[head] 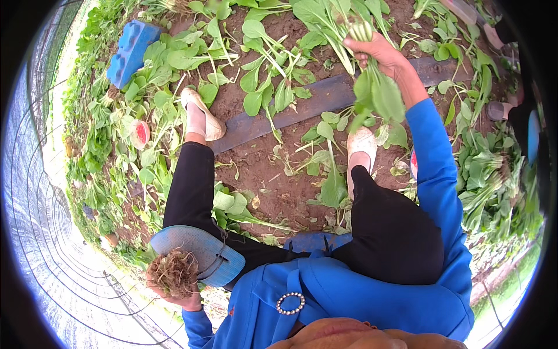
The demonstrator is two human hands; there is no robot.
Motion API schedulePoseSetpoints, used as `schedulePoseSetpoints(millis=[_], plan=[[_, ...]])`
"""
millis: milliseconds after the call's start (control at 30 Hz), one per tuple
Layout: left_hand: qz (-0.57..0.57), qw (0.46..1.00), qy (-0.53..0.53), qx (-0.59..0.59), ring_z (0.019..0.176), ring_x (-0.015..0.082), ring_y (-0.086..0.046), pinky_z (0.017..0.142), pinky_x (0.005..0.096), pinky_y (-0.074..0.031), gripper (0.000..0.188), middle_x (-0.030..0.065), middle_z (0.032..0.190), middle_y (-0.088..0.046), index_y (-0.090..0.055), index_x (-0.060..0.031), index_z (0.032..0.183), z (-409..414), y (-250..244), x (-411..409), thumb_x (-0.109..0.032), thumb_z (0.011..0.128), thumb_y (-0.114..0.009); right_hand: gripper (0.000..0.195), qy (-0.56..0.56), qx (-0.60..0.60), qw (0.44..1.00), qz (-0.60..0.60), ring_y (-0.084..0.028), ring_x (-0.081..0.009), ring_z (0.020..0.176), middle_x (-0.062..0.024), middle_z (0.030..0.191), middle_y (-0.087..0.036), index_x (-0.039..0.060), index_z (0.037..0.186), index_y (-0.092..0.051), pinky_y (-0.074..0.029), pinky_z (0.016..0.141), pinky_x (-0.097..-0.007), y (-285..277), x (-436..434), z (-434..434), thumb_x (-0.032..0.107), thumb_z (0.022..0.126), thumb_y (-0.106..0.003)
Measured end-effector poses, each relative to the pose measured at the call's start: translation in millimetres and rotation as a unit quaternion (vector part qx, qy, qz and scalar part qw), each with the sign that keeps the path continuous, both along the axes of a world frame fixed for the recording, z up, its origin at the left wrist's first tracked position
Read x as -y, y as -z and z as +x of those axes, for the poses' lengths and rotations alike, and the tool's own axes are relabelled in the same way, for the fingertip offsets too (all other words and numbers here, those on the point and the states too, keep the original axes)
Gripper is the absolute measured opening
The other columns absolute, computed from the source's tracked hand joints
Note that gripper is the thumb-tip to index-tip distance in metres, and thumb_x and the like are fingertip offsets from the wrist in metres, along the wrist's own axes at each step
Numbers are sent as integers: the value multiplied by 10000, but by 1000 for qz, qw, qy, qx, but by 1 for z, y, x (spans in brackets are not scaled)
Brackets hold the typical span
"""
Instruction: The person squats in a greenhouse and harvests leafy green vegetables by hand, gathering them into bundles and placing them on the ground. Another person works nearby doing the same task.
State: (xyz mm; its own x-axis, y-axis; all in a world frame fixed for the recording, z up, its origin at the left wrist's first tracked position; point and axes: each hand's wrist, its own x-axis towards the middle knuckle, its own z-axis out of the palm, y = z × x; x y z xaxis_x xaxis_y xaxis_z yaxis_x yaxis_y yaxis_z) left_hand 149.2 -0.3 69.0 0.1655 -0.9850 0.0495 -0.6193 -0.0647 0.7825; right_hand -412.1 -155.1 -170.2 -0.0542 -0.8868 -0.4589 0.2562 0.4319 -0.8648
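Observation:
My right hand [386,54], arm stretched out ahead, grips a leafy green plant [377,94] by its pale stems. Its broad leaves hang down above my white shoe [362,144]. More uprooted greens [320,19] lie just beyond that hand. Low at my left side, my left hand [189,301] is closed around a bunch of greens whose tangled brown roots [174,271] face up towards me. Most of that bunch's leaves are hidden beneath the roots. Beside the roots, a blue foam pad [209,251] with a cord lies against my left thigh.
Loose greens [266,87] are strewn over brown soil [279,187], crossed by a dark plastic strip [287,109]. A blue studded block [133,52] stands at far left. Bundled greens [488,183] are piled at right, near another person's shoe [496,111]. Netting [48,244] borders the left.

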Motion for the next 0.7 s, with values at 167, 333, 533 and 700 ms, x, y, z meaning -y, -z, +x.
schedulePoseSetpoints(millis=[167, 333, 533, 700], plan=[[-26, 996, 46, 73, 1134, 287, -515, 969, 402, -487, 944, 170, 1262, -469, -304, -46, 1328, 11, 0, 2, -128, 577, -871, 436, -248, -472, 846, -12, -637, -201, 719, -97, 808, -663, 17, 977, -648, -517, 623, -325, 24, 34, 38, 325, 706, -795], [-32, 998, 10, 57, 1139, 273, -498, 966, 382, -473, 903, 153, 1218, -482, -341, -52, 1291, 20, 0, -4, -194, 578, -877, 181, -305, -610, 730, -44, -661, -313, 857, -145, 875, -679, 62, 852, -672, -527, 718, -414, 44, 47, 94, 143, 694, -704], [-48, 996, -3, 70, 1123, 260, -500, 971, 378, -457, 882, 134, 1187, -491, -356, -48, 1271, 31, 5, -6, -197, 573, -873, 89, -254, -647, 626, -353, -650, -285, 735, -109, 840, -592, 67, 794, -631, -524, 596, -396, 80, 62, 138, 62, 707, -620], [0, 991, -10, 132, 1084, 249, -521, 960, 369, -463, 842, 122, 1163, -498, -374, -46, 1249, 65, 6, -12, -173, 574, -861, 80, -370, -689, 503, -369, -634, -255, 720, -75, 839, -543, 60, 790, -633, -535, 574, -342, 96, 84, 148, 74, 713, -616]])
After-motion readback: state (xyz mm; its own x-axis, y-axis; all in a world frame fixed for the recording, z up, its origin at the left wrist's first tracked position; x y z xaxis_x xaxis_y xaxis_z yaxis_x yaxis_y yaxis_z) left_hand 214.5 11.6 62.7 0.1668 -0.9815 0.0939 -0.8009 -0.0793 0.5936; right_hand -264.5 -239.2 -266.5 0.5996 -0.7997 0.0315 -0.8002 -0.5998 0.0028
